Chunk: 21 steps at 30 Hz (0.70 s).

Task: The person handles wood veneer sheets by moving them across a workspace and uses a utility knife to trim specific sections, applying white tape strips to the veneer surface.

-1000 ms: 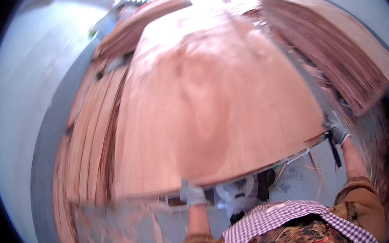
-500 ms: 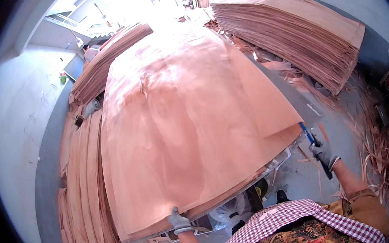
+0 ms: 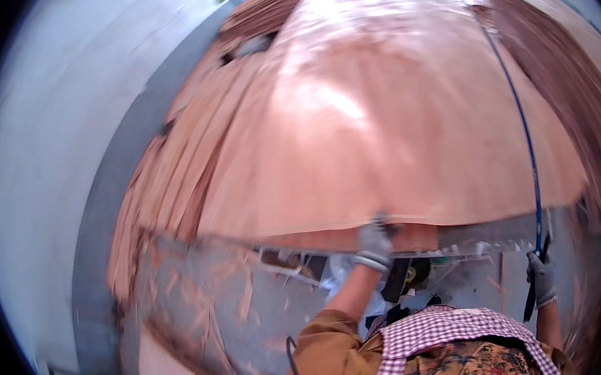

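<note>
Clock positions are read about the middle of the wood sheet. Containers: at 7 o'clock, just below the sheet's near edge, a white-rimmed tray holds brown and dark items too blurred to identify. Beside it, toward 6 o'clock, is a clear plastic bag; its contents, if any, cannot be made out.

The sheet itself, broad, thin and pinkish tan, fills the centre and extends to 12 o'clock, where strong light washes out its surface. A bright streak lies just above its middle, with a duskier, gently rippled zone toward 3 o'clock. Its near edge forms a pale line, below which a redder layer shows.

The left hand, in a grey glove, is at this edge at 6 o'clock; blur conceals how far its fingers are closed and whether they pinch the sheet. The right hand, likewise gloved, lies between 4 and 5 o'clock, clear of the sheet, its fingers wrapped around the dark handle of a blue rod. The rod runs up across the right part of the sheet toward 1 o'clock; contact along its length cannot be judged.

Surroundings: long wood strips at 9 o'clock; stacked sheets at 11; a tall stack near 3; wood scraps on the floor at 8.
</note>
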Motion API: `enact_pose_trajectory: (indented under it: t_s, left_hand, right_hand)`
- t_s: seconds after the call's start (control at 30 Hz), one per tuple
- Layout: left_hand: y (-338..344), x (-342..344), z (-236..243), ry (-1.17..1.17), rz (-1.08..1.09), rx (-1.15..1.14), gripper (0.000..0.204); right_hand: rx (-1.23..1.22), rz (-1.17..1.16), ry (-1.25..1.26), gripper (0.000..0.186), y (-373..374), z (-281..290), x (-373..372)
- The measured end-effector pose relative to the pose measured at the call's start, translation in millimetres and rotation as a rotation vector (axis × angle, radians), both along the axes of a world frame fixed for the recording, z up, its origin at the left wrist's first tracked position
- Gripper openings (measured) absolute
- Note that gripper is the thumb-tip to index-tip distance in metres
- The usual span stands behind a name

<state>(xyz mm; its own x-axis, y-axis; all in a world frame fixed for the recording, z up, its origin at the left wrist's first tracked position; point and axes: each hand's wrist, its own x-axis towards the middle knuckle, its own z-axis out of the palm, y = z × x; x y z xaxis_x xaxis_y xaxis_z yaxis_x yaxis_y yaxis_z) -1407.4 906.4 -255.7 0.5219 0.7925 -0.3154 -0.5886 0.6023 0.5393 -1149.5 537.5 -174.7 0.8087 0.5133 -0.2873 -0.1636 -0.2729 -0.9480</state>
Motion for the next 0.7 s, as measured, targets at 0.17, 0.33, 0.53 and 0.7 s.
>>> enact_pose_trajectory:
  t_s: [0.17,0.33,0.53,0.7]
  left_hand:
    - [-75.1,-8.9,62.9,-0.025,0.103,-0.098,0.026]
    - [-76.6,-37.4,104.4,-0.015,0.214,0.039,0.027]
    - [-78.9,-5.7,159.9,0.074,0.281,0.072,0.023]
    - [-74.6,-19.3,156.8,0.017,0.252,0.092,0.026]
  right_hand:
    - [0.127,0.063,0.032,0.008,7.5,-17.6,12.8]
    - [0.081,0.244,0.146,0.018,10.5,-3.6,34.5]
    - [0.248,0.277,0.551,0.051,32.3,26.2,22.6]
    - [0.295,0.404,0.459,0.053,44.1,-0.7,56.9]
